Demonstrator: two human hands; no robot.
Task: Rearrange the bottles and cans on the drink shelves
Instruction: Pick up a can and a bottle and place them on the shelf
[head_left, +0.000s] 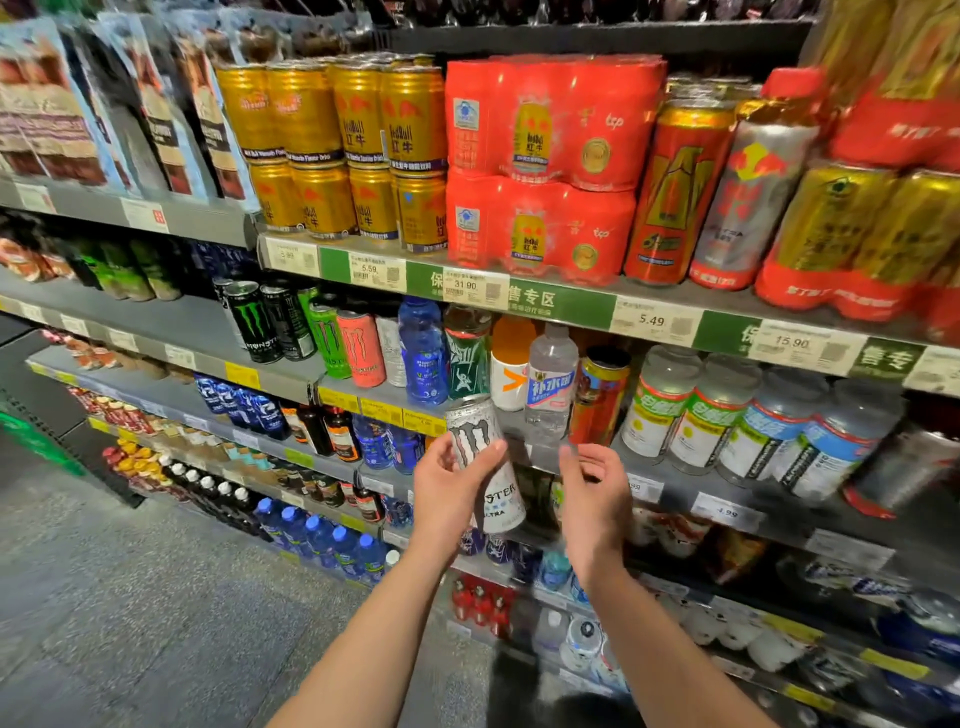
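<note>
My left hand (451, 486) grips a tall white Monster Ultra can (491, 467), held tilted in front of the middle drink shelf (571, 452). Just to its right, my right hand (592, 488) hovers with fingers loosely curled and apart, holding nothing. Behind the can stand black, green and pink Monster cans (311, 327), a blue bottle (423, 353), a green can (467, 351), an orange-and-white bottle (511, 364), a clear water bottle (550, 384) and a red-yellow can (600, 395).
The upper shelf (519, 291) carries gold Red Bull cans (337, 150) and red multipacks (545, 161). Clear bottles (727, 415) line the middle shelf's right. Lower shelves hold blue bottles (322, 540). Grey floor (156, 597) lies at the left.
</note>
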